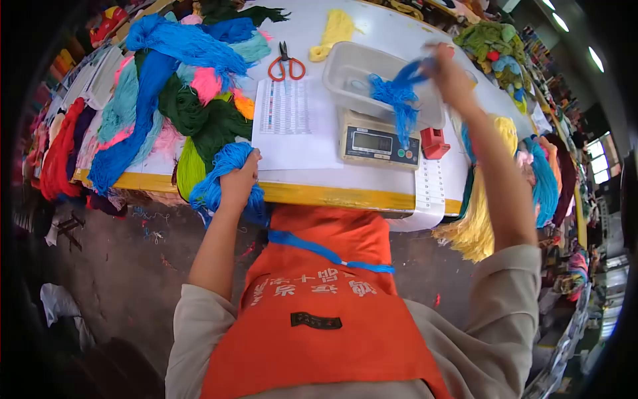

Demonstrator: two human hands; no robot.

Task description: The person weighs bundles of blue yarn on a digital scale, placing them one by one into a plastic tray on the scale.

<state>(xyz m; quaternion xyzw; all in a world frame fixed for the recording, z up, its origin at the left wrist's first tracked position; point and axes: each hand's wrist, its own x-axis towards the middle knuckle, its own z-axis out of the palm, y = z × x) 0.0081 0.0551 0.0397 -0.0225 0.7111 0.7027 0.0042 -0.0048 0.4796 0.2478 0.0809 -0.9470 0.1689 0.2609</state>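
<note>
The left hand [239, 181] is closed in a fist around a thick bundle of blue yarn [222, 174], gripping it at the near edge of the worktop [392, 33]; loops of the bundle spill out above and below the fist, and part of it hangs down past the yellow edge strip. The right hand [450, 74] is raised over the far side of the worktop, its fingers pinched together on a small tuft of blue yarn [399, 100] that dangles from them — the tuft hangs over a shallow grey tray [345, 66] and down in front of the scale [379, 141] that carries the tray. The scale's display faces the person.

Just left of the scale, between the two hands, lies a printed sheet [292, 123] flat on the worktop. Beyond the sheet, further from the left hand, lie red-handled scissors [286, 64], and past them a strand of yellow yarn [334, 32]. A small red block [434, 142] sits just right of the scale, below the right forearm.

To the left of the left hand and beyond it, a heap of yarn [179, 86] — blue, green, pink, teal — covers that end of the worktop. Under the right arm, yellow and blue skeins [488, 213] hang off the worktop's side. The person wears an orange apron [319, 312] with a blue strap across it.
</note>
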